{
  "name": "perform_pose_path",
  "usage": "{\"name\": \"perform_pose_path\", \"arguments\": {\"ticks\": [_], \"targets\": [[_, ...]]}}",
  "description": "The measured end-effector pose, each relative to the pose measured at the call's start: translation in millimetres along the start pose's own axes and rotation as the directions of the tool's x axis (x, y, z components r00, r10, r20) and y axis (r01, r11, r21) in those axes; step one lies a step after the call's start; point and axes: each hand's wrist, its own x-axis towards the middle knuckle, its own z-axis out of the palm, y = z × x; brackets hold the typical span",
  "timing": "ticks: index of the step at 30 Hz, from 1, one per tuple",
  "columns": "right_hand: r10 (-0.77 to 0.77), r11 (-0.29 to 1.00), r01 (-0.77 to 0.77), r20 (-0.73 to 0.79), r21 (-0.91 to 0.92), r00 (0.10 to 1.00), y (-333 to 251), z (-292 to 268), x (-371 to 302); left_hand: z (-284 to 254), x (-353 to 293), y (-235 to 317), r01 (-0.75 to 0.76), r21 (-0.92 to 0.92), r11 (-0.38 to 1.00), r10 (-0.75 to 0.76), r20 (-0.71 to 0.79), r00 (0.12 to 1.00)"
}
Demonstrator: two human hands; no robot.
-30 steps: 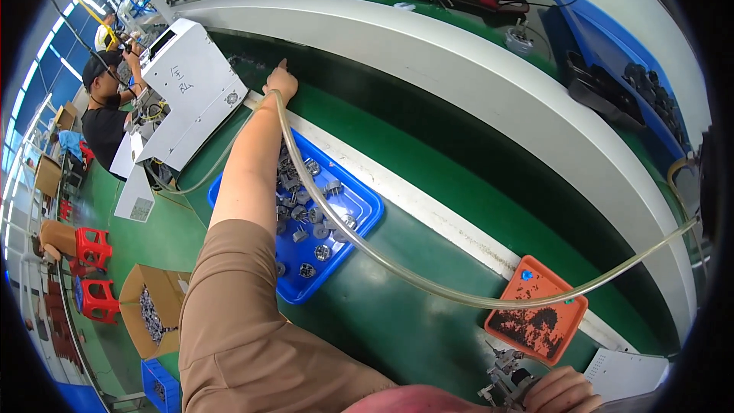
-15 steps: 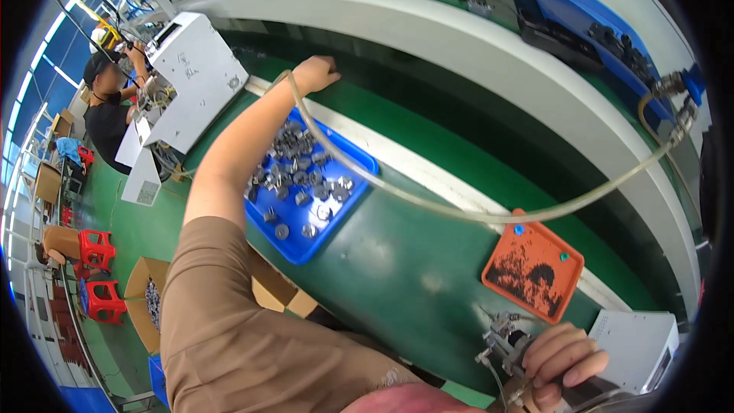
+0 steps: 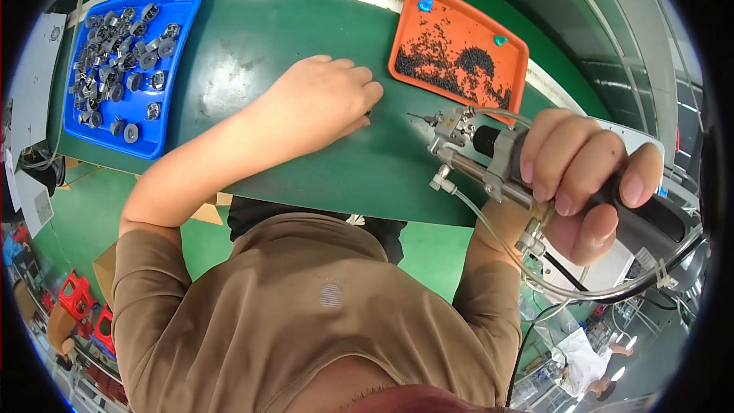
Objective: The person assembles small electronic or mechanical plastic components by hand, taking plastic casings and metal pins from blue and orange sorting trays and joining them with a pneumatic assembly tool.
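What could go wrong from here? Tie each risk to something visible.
The needle-like tip of the tool points toward the left hand and could prick it.
The thin tube looping below the right hand might catch and tug the tool.
The orange tray of loose dark pieces lies close to the tool, so a knock could scatter them.

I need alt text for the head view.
A person's right hand grips a metal tool, its thin tip pointing toward the curled left hand. The green table bears a blue tray of gray parts and an orange tray of small black pieces.
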Motion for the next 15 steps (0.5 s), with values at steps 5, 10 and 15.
{"name": "perform_pose_path", "arguments": {"ticks": [5,10,15], "targets": [[0.045,0.999,-0.045,0.032,0.002,0.998,4.2,-4.2,-4.0,22.2,10.1,-3.9,-0.077,-0.152,0.985,0.062,-0.102,0.993],[0.082,0.996,-0.080,0.091,-0.034,0.992,8.0,-5.2,-4.0,22.5,5.3,-12.7,-0.146,-0.300,0.943,0.088,-0.198,0.976],[0.010,1.000,-0.011,0.118,0.006,0.993,17.1,-0.5,-1.4,24.1,2.1,-16.3,-0.209,-0.267,0.941,0.155,-0.209,0.966]]}}
